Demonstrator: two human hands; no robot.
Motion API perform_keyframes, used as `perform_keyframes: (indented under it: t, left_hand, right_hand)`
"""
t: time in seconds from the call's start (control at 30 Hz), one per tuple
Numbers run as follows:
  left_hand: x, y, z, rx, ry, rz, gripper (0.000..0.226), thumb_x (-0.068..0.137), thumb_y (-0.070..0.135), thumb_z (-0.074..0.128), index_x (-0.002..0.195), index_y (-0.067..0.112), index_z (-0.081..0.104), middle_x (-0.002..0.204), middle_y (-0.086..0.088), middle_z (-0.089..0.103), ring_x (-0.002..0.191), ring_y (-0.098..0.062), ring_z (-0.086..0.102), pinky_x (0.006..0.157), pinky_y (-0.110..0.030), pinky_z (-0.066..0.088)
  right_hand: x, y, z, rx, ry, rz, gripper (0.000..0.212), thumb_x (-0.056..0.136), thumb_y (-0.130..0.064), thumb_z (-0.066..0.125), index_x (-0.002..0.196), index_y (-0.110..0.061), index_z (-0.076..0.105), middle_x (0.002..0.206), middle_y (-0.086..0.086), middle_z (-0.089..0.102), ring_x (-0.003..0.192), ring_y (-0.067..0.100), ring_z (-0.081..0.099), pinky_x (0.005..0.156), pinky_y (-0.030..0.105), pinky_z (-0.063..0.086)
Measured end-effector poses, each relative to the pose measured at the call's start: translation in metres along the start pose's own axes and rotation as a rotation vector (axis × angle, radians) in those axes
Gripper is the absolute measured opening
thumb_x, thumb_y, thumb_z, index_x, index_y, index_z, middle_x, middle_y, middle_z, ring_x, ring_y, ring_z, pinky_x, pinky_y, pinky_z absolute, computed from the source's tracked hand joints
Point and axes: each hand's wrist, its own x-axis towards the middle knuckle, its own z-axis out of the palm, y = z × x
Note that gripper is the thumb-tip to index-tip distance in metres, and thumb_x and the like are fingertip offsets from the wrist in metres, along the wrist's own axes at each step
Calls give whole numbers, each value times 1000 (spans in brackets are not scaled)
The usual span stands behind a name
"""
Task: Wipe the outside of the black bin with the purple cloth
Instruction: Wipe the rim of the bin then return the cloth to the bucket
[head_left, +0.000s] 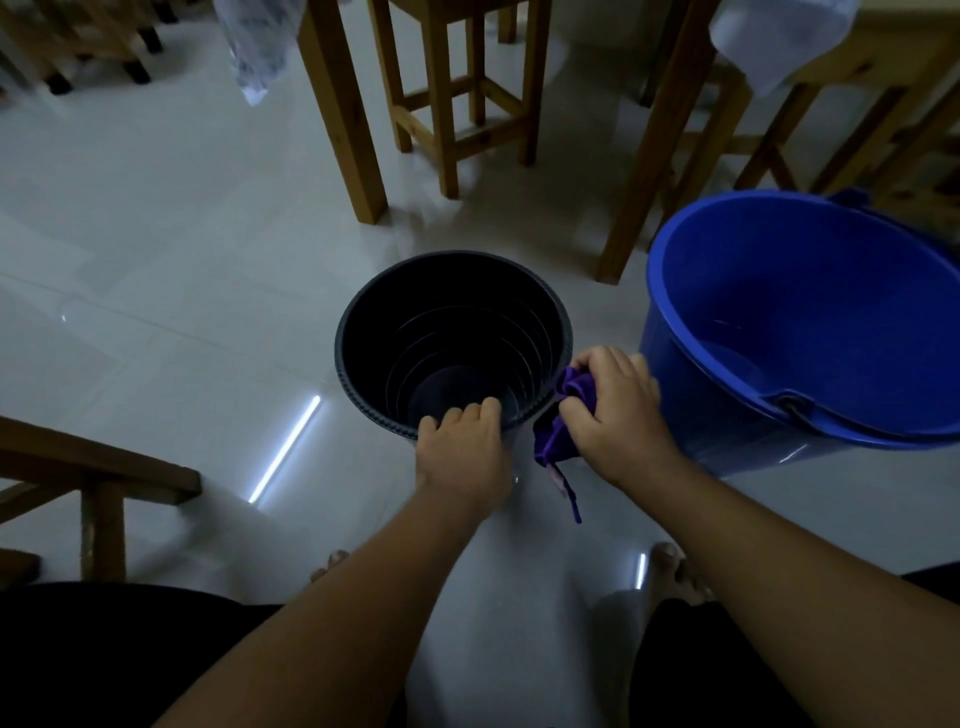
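Note:
The black bin (395, 322) stands upright and empty on the pale tiled floor in the middle of the head view. My left hand (462, 452) grips its near rim, fingers hooked over the edge into the bin. My right hand (618, 410) is closed on the purple cloth (553, 431), bunched up and pressed against the bin's outer wall at its right near side. A loose strip of the cloth hangs down below my hand.
A blue bucket (810, 312) with a little water stands close on the right, almost touching my right hand. Wooden table legs (343, 109) and a stool (462, 93) rise behind the bin. Another wooden frame (98, 483) sits at left. My bare feet (675, 566) are below.

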Motion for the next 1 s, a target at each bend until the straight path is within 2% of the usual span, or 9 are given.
perform_keyframes:
  t: [0.1, 0.3, 0.43, 0.53, 0.67, 0.73, 0.83, 0.93, 1.0]
  left_hand:
    - [5, 6, -7, -77, 41, 2, 52, 80, 54, 46, 122, 22, 46, 115, 1, 62, 107, -24, 55, 90, -43, 40]
    - [21, 18, -31, -160, 63, 66, 68, 71, 49, 57, 132, 23, 42, 130, 2, 55, 122, -21, 47, 100, -40, 33]
    - [30, 20, -40, -145, 35, 103, 74, 70, 40, 62, 138, 22, 39, 139, 1, 50, 131, -20, 41, 109, -39, 28]
    - [35, 25, -49, -196, 37, 92, 73, 70, 37, 61, 138, 21, 40, 139, -1, 50, 132, -22, 41, 111, -40, 28]
    - [41, 30, -57, -243, 65, 89, 71, 72, 36, 61, 138, 21, 41, 139, -1, 51, 132, -22, 41, 111, -40, 28]
    - [44, 33, -59, -254, 82, 95, 71, 72, 36, 62, 139, 21, 41, 139, -1, 51, 132, -22, 42, 111, -40, 29]
    - [48, 38, -60, -266, 90, 96, 71, 73, 36, 62, 138, 19, 42, 139, -1, 51, 131, -21, 42, 110, -40, 30]
    - [53, 44, -58, -283, 65, 91, 70, 75, 37, 61, 139, 18, 42, 140, -1, 50, 132, -21, 41, 111, -41, 30]
    - [55, 47, -55, -290, 54, 92, 70, 76, 37, 61, 140, 17, 41, 140, -2, 50, 132, -22, 41, 111, -42, 30]
  right_hand:
    - [-1, -2, -8, -12, 32, 2, 22, 80, -36, 50, 100, -32, 42, 102, -9, 48, 96, 12, 36, 84, 34, 30]
    - [-1, -9, -33, -4, 189, 50, 19, 83, -35, 50, 101, -32, 43, 100, -12, 46, 95, 11, 33, 86, 34, 27]
    - [1, -10, -58, -60, 287, 104, 18, 88, -27, 56, 103, -27, 46, 99, -11, 47, 92, 13, 36, 84, 39, 33]
    - [7, -14, -79, -51, 358, 201, 13, 91, -28, 52, 102, -28, 46, 99, -10, 51, 95, 17, 42, 79, 39, 35]
    - [28, -20, -117, 42, 375, 391, 16, 95, -33, 46, 110, -31, 43, 105, -10, 50, 105, 20, 47, 86, 46, 44]
    - [45, -13, -134, 69, 360, 475, 23, 96, -35, 45, 118, -30, 43, 106, -9, 49, 106, 19, 46, 85, 46, 45]
    - [69, 7, -146, 16, 280, 587, 46, 93, -45, 48, 134, -27, 39, 132, 1, 47, 118, 24, 39, 91, 49, 42]
    - [69, 30, -128, -148, 40, 628, 72, 91, -61, 48, 150, -24, 27, 150, 10, 33, 134, 32, 33, 101, 58, 41]
    - [57, 41, -104, -229, -119, 600, 73, 93, -65, 44, 149, -21, 27, 147, 13, 39, 129, 35, 42, 98, 56, 45]
